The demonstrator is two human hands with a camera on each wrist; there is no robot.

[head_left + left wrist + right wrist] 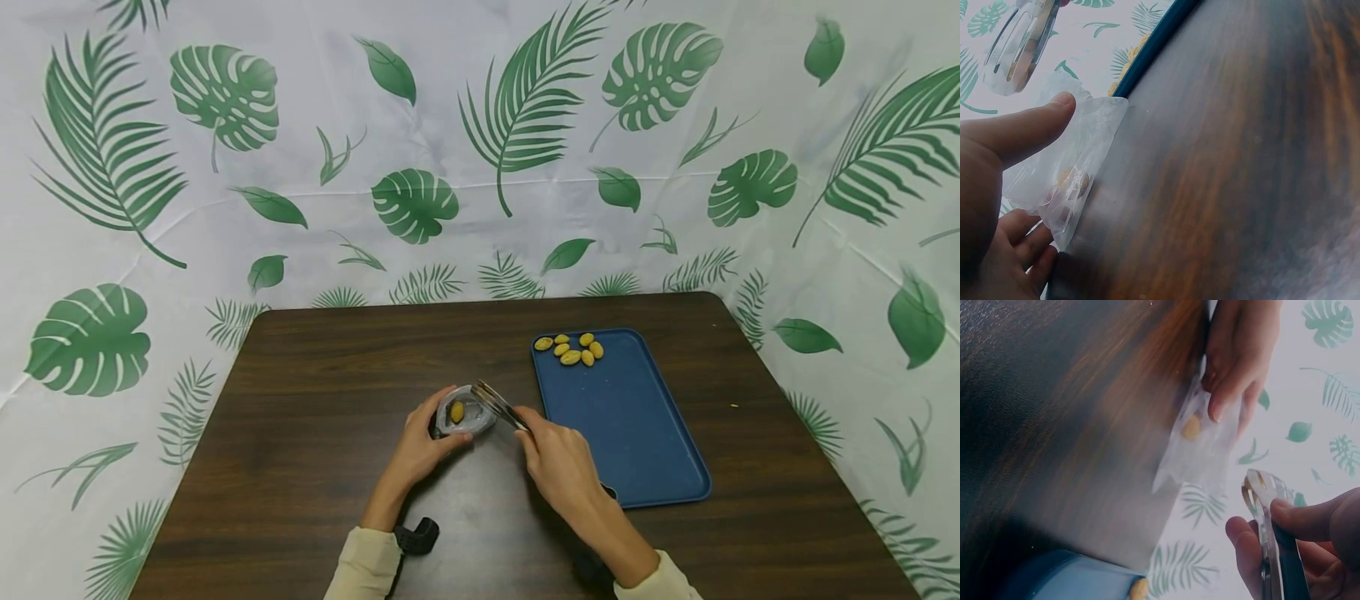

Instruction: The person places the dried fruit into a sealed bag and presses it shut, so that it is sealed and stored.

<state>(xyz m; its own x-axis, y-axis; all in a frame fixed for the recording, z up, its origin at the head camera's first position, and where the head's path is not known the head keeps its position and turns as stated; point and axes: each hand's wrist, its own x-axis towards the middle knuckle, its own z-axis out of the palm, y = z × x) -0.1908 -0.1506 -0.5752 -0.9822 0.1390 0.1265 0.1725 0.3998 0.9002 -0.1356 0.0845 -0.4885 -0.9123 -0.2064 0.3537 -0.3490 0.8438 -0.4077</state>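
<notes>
My left hand holds a clear plastic bag by its sides, thumb in front and fingers behind. The bag stands on the table with its mouth spread, and one yellow-brown oval piece lies inside. In the left wrist view the thumb presses on the bag's film. My right hand grips metal tongs, thumb on one arm and fingers on the other. The tongs' slotted heads are just right of the bag's mouth, with nothing visible between them in the right wrist view.
To the right lies a blue tray with a raised rim. Several similar yellow oval pieces sit in its far left corner. A small yellow scrap is on the dark wooden table. A leaf-patterned cloth hangs behind.
</notes>
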